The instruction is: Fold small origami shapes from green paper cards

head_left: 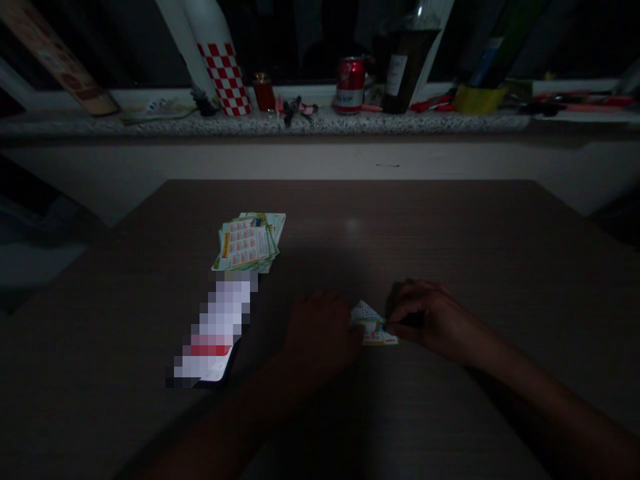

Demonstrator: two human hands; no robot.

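A small folded paper card [373, 331], printed in green, yellow and white with a pointed upper edge, lies on the table in front of me. My left hand [323, 330] covers its left end, with the thumb pressed on the paper and the other fingers bent in shadow. On the other side, my right hand [425, 317] pinches the card's right edge between thumb and index finger. Farther off to the left is a loose stack of similar printed cards [246, 243]. Nearer me, a lit phone [213, 333] with a blurred screen lies just below that stack.
Beyond the brown wooden table [450, 220] runs a speckled stone windowsill [310, 125]. On it stand a red-and-white checkered bottle [227, 77], a small red jar [263, 92], a red can [350, 85], a dark bottle [400, 73] and a yellow container [479, 99]. The room is dim.
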